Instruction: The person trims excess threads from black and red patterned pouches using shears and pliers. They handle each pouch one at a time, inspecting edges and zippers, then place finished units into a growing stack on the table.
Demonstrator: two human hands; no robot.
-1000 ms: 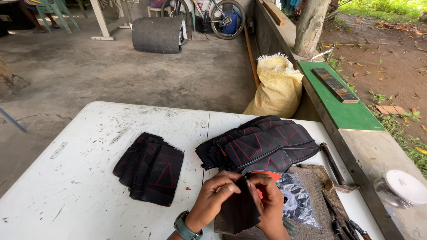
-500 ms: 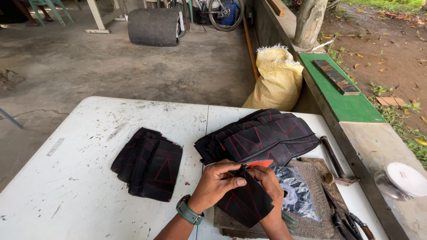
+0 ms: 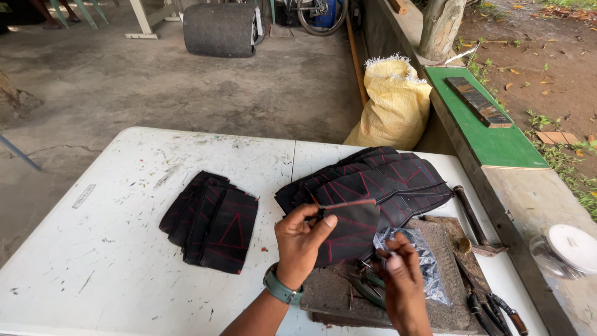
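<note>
The left hand (image 3: 303,239) pinches a black leather piece (image 3: 349,231) by its upper left edge, above the worn board (image 3: 435,249); the right hand (image 3: 401,280), fingers loosely curled, touches a clear plastic bag (image 3: 415,252) just beside it

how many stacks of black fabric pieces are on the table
2: one fanned stack left of the left hand, a larger stack beyond both hands. A single piece is held; the overlapping pieces can't be counted.
</note>
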